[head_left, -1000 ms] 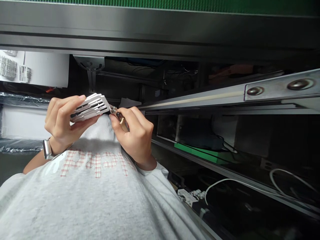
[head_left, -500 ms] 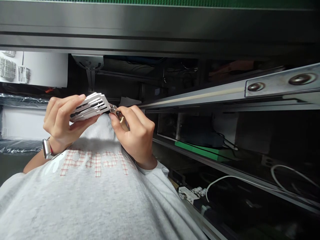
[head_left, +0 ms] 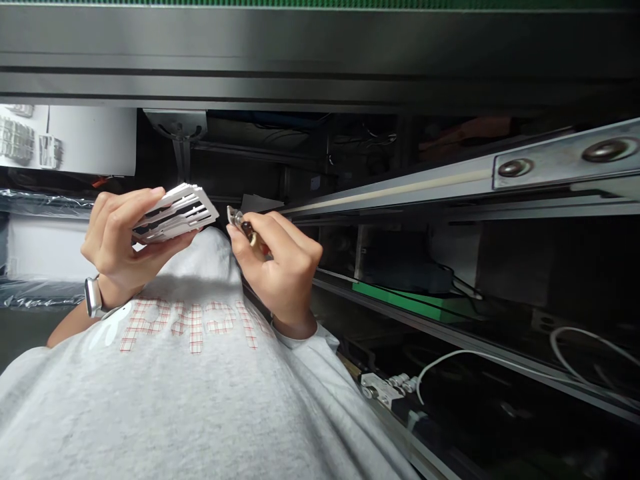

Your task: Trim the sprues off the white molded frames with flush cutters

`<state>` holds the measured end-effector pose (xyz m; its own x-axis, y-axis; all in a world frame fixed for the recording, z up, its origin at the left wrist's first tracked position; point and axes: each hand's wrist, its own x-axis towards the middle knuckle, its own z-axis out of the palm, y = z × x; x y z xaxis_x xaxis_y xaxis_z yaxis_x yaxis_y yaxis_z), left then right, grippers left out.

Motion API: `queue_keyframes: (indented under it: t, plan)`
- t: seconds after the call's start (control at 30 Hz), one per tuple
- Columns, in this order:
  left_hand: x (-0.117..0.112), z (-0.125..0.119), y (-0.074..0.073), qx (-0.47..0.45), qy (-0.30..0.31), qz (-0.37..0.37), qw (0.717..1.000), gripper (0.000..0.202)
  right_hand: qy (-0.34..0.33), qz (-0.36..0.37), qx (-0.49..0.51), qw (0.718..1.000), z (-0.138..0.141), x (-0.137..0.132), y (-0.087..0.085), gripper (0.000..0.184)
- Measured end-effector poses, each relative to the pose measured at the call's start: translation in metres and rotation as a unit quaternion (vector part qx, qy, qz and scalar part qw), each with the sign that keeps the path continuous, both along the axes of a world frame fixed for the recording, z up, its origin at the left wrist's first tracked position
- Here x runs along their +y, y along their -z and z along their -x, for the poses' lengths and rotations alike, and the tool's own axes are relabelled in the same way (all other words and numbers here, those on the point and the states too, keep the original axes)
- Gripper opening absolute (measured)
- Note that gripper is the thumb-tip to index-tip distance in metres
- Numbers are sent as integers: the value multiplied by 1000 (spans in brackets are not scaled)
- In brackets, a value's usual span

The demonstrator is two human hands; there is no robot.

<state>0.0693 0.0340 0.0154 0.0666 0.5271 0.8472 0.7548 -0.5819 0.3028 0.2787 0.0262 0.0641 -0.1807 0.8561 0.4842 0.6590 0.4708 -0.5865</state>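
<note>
My left hand (head_left: 116, 241) is closed round a white slotted plastic part (head_left: 175, 213), held flat above my chest with its free end pointing right. My right hand (head_left: 280, 263) is closed on a small metal-tipped hand tool (head_left: 240, 223) with a dark red and tan handle. The tool's tip points left toward the part's right edge, with a small gap between them. A watch (head_left: 93, 297) sits on my left wrist.
A long metal rail (head_left: 450, 180) with round fasteners runs to the right above a dark machine bay. Inside lie a green board (head_left: 400, 300), a white cable (head_left: 450, 363) and a connector (head_left: 380, 388). White trays (head_left: 65, 137) with small parts stand at the far left.
The tool's tip was touching the white part's right edge; now my right hand has drawn it slightly right and away, leaving a gap. My left hand shifted the part a little left.
</note>
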Motion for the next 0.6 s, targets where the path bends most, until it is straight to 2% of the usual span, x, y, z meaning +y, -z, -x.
queue_keyframes:
  t: [0.23, 0.37, 0.6]
  plan:
    - [-1, 3, 2, 0, 19, 2, 1000, 81, 7, -21, -33, 999, 2, 0, -1, 24]
    - [0, 2, 2, -44, 40, 16, 998, 78, 11, -34, -40, 999, 4, 0, 1, 22]
    - [3, 3, 7, -75, 37, -19, 996, 81, -16, -65, -49, 997, 6, -1, -2, 19]
